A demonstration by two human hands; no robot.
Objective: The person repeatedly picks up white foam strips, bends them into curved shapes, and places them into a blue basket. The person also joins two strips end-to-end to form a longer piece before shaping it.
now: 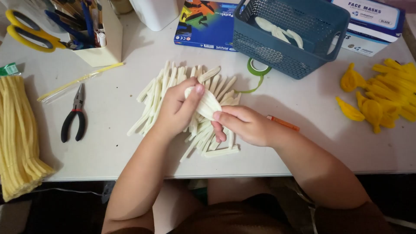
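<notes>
Both hands, left hand (173,108) and right hand (247,125), pinch a soft, light cream strip (207,104) at opposite ends above the pile (173,82).

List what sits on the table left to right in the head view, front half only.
Bundle of pale yellow strips → black-handled pliers → left hand → white folded piece held by both hands → right hand → orange pencil → yellow shaped pieces.

One pair of pliers (73,113), one scissors (32,32), one blue basket (323,65).
</notes>
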